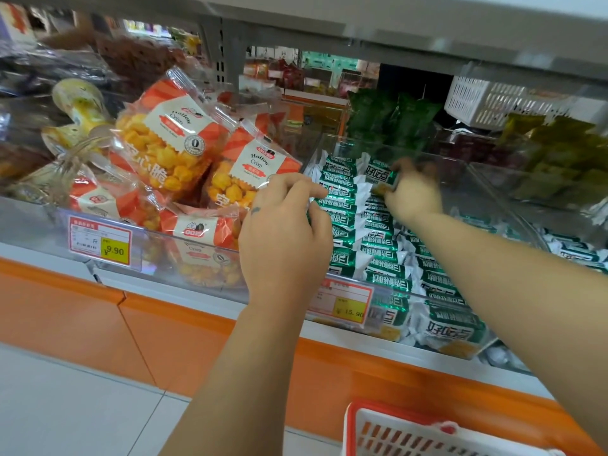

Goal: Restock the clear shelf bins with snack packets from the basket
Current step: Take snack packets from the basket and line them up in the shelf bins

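Okay, left hand [283, 232] fingers pinch green packets [378, 255] stacked in clear bin [493, 205], centre; right hand [413, 192] fingers curl round single packet [383, 177] at 1 o'clock. Basket [394, 432] at 6 o'clock.

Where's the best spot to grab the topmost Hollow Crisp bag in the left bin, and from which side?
Take the Hollow Crisp bag by its flat crimped top seal, from above. It leans upright, seal free, its puffed body resting among neighbouring bags.

Bright, even store light, glare on the clear bins [487, 189], right hand [413, 192] motion-blurred, edges bowed.
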